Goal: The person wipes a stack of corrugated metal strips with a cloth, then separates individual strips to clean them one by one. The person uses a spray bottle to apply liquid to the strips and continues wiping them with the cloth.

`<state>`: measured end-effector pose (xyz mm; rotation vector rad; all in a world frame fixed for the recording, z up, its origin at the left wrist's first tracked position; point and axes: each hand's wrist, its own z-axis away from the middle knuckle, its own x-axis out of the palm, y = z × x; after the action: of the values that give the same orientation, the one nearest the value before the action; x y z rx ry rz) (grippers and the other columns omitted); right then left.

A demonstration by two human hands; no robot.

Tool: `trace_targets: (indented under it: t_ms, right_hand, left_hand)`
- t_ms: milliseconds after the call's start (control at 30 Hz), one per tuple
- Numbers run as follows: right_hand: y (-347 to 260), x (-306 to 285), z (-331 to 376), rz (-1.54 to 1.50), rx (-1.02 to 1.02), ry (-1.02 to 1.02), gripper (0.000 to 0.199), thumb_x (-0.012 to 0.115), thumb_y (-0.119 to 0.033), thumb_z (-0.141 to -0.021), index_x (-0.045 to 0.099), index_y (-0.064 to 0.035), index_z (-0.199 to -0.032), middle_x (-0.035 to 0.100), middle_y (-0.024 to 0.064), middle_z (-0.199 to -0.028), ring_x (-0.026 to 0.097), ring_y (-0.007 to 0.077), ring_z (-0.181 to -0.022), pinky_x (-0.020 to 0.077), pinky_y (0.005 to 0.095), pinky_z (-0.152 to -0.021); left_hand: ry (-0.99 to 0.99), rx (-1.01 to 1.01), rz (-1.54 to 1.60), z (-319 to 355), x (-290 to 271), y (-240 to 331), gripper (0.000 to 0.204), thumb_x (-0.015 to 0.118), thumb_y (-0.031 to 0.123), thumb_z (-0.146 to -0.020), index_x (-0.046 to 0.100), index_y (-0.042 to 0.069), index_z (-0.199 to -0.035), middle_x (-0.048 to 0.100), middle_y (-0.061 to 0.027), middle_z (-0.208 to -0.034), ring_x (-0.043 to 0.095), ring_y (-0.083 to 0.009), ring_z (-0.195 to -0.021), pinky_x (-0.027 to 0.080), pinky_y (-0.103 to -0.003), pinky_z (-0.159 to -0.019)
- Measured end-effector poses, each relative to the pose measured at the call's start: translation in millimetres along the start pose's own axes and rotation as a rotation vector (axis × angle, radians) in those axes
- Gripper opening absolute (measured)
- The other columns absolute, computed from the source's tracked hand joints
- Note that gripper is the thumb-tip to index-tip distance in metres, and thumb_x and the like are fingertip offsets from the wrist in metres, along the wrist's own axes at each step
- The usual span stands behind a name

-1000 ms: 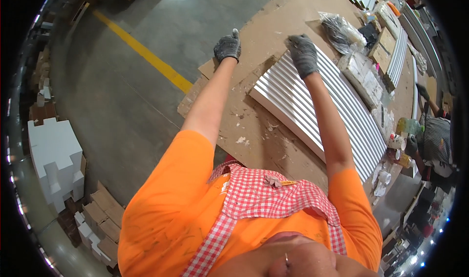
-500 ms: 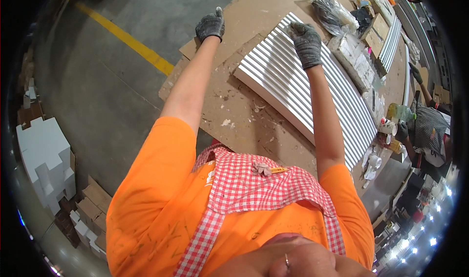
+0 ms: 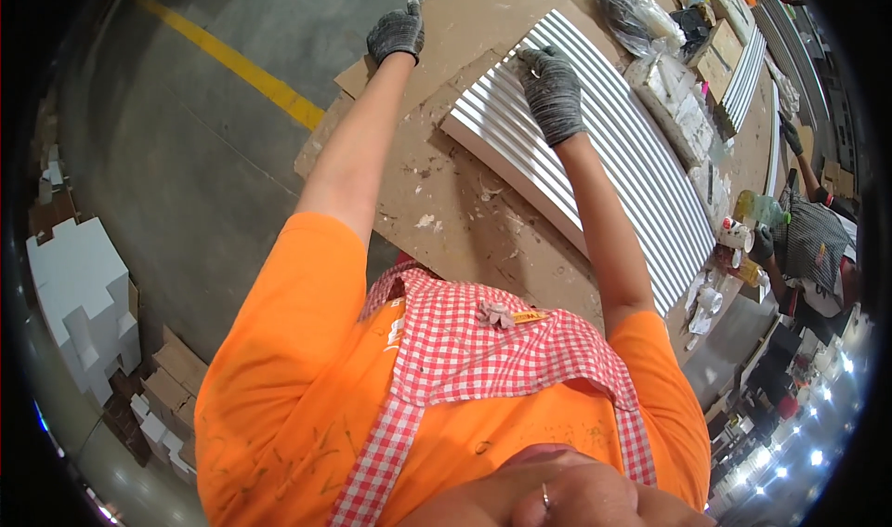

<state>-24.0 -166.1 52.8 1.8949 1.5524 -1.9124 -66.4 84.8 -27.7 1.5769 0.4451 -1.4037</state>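
Head view: A person in an orange T-shirt [image 3: 279, 313] and red-and-white gingham apron [image 3: 474, 341] reaches across a cardboard-topped table [image 3: 446, 197], where a ribbed white panel [image 3: 641, 183] lies flat, its long axis and ridges running from far left to near right. The gloved right hand [image 3: 554, 95] is the nearer one, over the panel's far left end, its forearm [image 3: 609, 220] crossing above the ridges; the ribbing lies beneath those fingers and stretches off toward the near right. Those fingers are curled close together, though whether they press on the ridges or pinch anything thin cannot be told. The gloved left hand [image 3: 396, 32] is well apart, left of the panel by the table's far left edge, fingers folded, thumb up; whether it grips anything is unclear. Just right of the panel lies a plastic-wrapped white block [image 3: 671, 109], with a clear bag [image 3: 632, 16] of dark contents farther off; at right, a co-worker's gloved hand [image 3: 762, 243] shows near a greenish bottle [image 3: 760, 209]
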Motion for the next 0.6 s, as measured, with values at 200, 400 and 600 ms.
trace_targets:
  t_ms: [200, 400, 600]
  right_hand:
    - [6.1, 8.4, -19.0, 0.118, -0.178, 0.017, 0.018, 0.067, -0.009, -0.079, 0.068, -0.0056, -0.096, 0.064, 0.0139, -0.086, 0.062, 0.0303, -0.078, 0.05, 0.0368, -0.07]
    - [0.8, 4.9, -4.0, 0.102, -0.056, -0.055, 0.019, 0.069, -0.011, -0.078, 0.068, -0.006, -0.096, 0.064, 0.0125, -0.09, 0.062, 0.0284, -0.081, 0.05, 0.0365, -0.073]
    - [1.4, 19.9, -21.9, 0.045, -0.137, -0.009, 0.019, 0.067, -0.019, -0.081, 0.069, -0.0055, -0.095, 0.064, 0.0127, -0.089, 0.063, 0.0286, -0.079, 0.0507, 0.0367, -0.072]
  left_hand:
    - [-0.007, -0.006, 0.012, 2.2, -3.5, 4.1, 0.069, 0.018, 0.053, -0.094, 0.069, 0.007, -0.092, 0.065, -0.0199, -0.099, 0.062, -0.0337, -0.095, 0.046, -0.047, -0.085]
    - [-0.015, -0.002, -0.002, -0.1, -0.4, 1.5, 0.069, 0.018, 0.054, -0.094, 0.069, 0.007, -0.093, 0.065, -0.0198, -0.1, 0.062, -0.0336, -0.095, 0.046, -0.046, -0.085]
    - [-0.006, -0.003, 0.013, 0.5, -1.6, 4.0, 0.069, 0.019, 0.053, -0.094, 0.069, 0.006, -0.095, 0.065, -0.0198, -0.102, 0.061, -0.0336, -0.097, 0.046, -0.046, -0.086]
